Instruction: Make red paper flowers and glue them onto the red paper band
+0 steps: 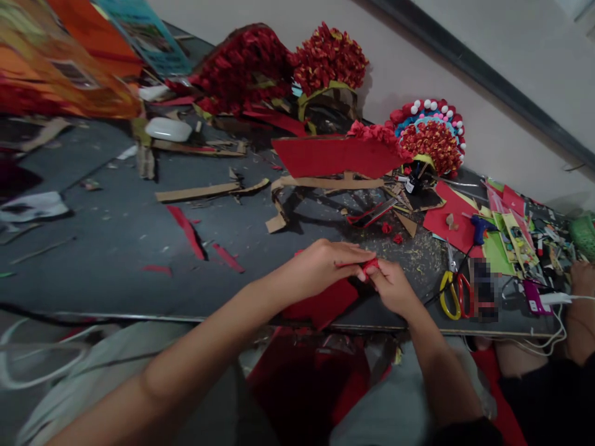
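Note:
Near the table's front edge, my left hand (325, 266) and my right hand (393, 285) meet around a small crumpled red piece (370, 266). The fingertips of both hands pinch it from either side. Below and behind my left hand lies a red sheet (325, 303) on the dark table, partly covered by the hand and forearm. Two small red crumpled balls (387, 228) rest just beyond my right hand. Scissors with yellow and red handles (450, 294) lie to the right of my right hand.
Cardboard strips (199, 192) and red scraps (186, 232) litter the dark table (116, 229). Red ruffled headpieces (330, 59) stand along the wall. A blue glue gun (481, 229) lies at the right, past the scissors. Another person's arm (581, 310) is at the far right edge.

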